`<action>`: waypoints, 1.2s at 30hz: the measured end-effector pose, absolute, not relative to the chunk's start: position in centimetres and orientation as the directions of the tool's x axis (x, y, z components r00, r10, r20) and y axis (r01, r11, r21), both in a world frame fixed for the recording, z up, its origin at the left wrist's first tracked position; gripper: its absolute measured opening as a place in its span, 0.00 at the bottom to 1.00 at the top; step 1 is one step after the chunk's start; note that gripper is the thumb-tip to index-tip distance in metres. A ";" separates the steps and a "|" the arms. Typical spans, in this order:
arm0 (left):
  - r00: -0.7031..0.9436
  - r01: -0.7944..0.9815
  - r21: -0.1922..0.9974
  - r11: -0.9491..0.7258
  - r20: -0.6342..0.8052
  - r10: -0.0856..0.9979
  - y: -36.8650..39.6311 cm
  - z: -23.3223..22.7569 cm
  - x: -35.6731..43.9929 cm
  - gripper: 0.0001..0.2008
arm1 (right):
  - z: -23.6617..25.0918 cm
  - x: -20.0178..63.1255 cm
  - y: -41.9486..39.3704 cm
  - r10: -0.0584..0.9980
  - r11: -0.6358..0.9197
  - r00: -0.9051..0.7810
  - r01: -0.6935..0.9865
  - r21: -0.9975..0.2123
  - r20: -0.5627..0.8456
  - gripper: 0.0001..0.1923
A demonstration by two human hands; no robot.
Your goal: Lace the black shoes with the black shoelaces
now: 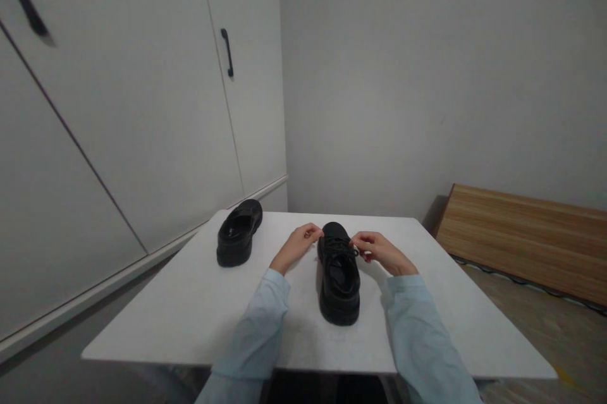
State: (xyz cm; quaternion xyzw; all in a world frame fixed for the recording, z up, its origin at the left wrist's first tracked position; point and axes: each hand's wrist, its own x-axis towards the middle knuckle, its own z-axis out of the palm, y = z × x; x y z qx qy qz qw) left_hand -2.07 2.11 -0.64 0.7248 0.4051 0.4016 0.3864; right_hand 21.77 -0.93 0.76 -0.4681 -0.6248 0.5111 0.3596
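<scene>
A black lace-up shoe point(339, 290) stands upright on the white table in front of me, its toe pointing away and its heel towards me. Black shoelaces point(337, 247) cross its upper and look tied or looped there. At the shoe's left side, my left hand point(303, 242) is closed in a pinch at the lace. On the other side my right hand point(379, 251) also pinches the lace, thumb and forefinger together. The thin lace ends between my fingertips are hard to make out. Another black shoe point(237, 234) rests farther left, apart from both hands.
The white table point(190, 328) reaches to a pale wall point(379, 75) at the back. White cabinet doors point(142, 107) with dark handles line the left. A wood-grained board point(521, 233) lies beyond the table's right edge.
</scene>
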 end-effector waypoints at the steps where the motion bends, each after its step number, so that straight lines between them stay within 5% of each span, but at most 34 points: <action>1: 0.323 0.299 0.882 -0.364 0.265 0.909 2.2 -0.7 -2.1 0.13 | 1.0 21.8 -0.9 0.961 0.062 -0.276 0.214 -0.975 0.000 0.19; 8: 0.260 0.683 0.626 -0.377 0.274 0.926 2.1 -2.0 -2.1 0.09 | 3.6 20.4 -1.7 0.951 0.307 -0.085 0.189 -0.933 0.296 0.16; 16: 0.293 0.766 0.518 -0.380 0.245 0.924 2.1 -2.7 -2.4 0.10 | 5.8 16.5 -7.3 0.892 0.451 -0.244 0.473 -0.757 0.380 0.08; 22: 0.301 0.782 0.497 -0.377 0.227 0.926 2.1 -2.8 -2.3 0.10 | 2.7 14.1 -11.7 0.837 0.479 -0.303 0.808 -0.344 0.455 0.07; 27: 0.307 0.794 0.483 -0.371 0.209 0.929 1.8 -2.6 -2.1 0.10 | -0.1 13.0 -12.8 0.781 0.413 -0.330 0.909 -0.043 0.530 0.13; 36: 0.321 0.788 0.491 -0.371 0.186 0.929 1.6 -2.5 -2.0 0.10 | -1.9 12.9 -12.2 0.756 0.409 -0.306 0.911 -0.052 0.579 0.12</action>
